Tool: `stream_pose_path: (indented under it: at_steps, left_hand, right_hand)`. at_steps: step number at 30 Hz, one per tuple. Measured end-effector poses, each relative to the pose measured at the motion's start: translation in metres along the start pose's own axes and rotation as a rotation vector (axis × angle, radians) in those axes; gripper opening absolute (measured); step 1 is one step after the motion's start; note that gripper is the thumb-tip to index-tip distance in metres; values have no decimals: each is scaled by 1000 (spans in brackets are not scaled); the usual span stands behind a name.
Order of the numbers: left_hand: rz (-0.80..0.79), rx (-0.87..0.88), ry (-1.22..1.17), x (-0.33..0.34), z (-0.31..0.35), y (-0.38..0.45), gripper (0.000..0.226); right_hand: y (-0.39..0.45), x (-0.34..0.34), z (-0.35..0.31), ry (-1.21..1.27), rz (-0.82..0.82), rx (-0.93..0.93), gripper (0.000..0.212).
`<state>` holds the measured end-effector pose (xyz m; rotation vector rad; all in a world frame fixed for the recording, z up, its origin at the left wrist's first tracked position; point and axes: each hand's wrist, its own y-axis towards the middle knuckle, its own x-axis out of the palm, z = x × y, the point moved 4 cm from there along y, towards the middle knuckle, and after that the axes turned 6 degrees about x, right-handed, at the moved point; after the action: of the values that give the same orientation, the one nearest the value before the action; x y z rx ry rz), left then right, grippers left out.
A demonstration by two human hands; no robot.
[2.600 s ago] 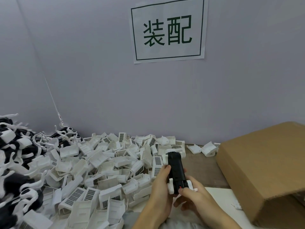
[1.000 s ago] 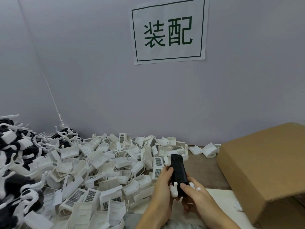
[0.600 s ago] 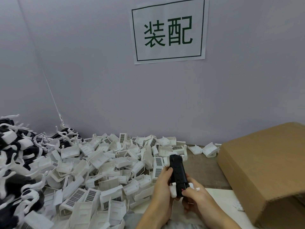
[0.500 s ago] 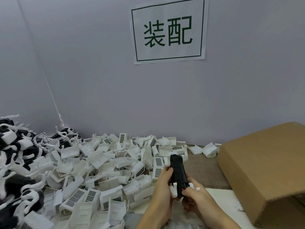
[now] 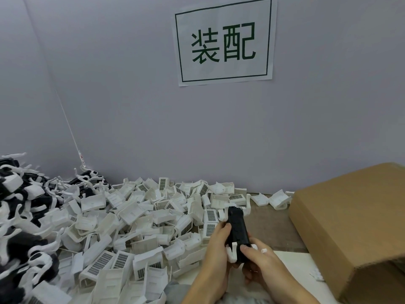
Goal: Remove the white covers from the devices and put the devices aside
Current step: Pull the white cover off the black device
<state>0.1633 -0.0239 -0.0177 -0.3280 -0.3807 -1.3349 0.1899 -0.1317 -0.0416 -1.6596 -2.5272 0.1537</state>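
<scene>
A long black device stands nearly upright between both hands, low in the middle of the view. White cover parts cling to its lower end, and white clips show at its top. My left hand grips its left side, thumb on the black face. My right hand holds the lower end, thumb pressed on the base. A big heap of loose white covers lies to the left. At the far left is a pile of black devices with white covers.
A brown cardboard box fills the right side, close to my right hand. A grey wall with a printed sign stands behind. A white sheet lies under my hands on the brown tabletop.
The black device has stayed upright in both hands, shifting only slightly. My right thumb has crept up onto its lower end.
</scene>
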Motion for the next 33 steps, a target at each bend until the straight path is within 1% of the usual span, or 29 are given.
stream_pose_path:
  at_steps: [3, 6, 9, 11, 14, 17, 20, 24, 27, 29, 31, 33]
  left_hand:
    - [21, 36, 5, -1, 0, 4, 22]
    - [105, 147, 34, -8, -1, 9, 9]
    - [159, 222, 43, -14, 0, 12, 15]
    - [200, 227, 29, -19, 0, 15, 22]
    - [246, 223, 62, -24, -1, 18, 29]
    - [250, 235, 188, -23, -2, 17, 33]
    - [191, 230, 183, -16, -3, 14, 24]
    - [103, 289, 205, -11, 0, 9, 9]
    - [37, 347, 292, -10, 4, 7, 10]
    - [36, 365, 320, -11, 6, 8, 14]
    - [68, 357, 327, -13, 4, 11, 16]
    - [122, 292, 291, -16, 1, 13, 15]
  right_hand:
    - [-2, 0, -1, 3, 17, 2, 21]
    - [-5, 3, -2, -16, 53, -7, 25]
    - [-8, 4, -4, 8, 93, -19, 22]
    - [-9, -3, -6, 37, 168, -45, 18]
    - [-14, -13, -12, 15, 298, -167, 20]
    - [-20, -11, -21, -167, 355, -358, 19]
    - [-21, -7, -23, -387, 416, -437, 17]
    - [-21, -7, -23, -378, 467, -397, 9]
    - [-21, -7, -24, -410, 437, -373, 2]
    - [-19, -9, -23, -347, 437, -334, 3]
    - [-17, -12, -21, -259, 431, -294, 6]
    - [-17, -12, -20, -164, 416, -281, 12]
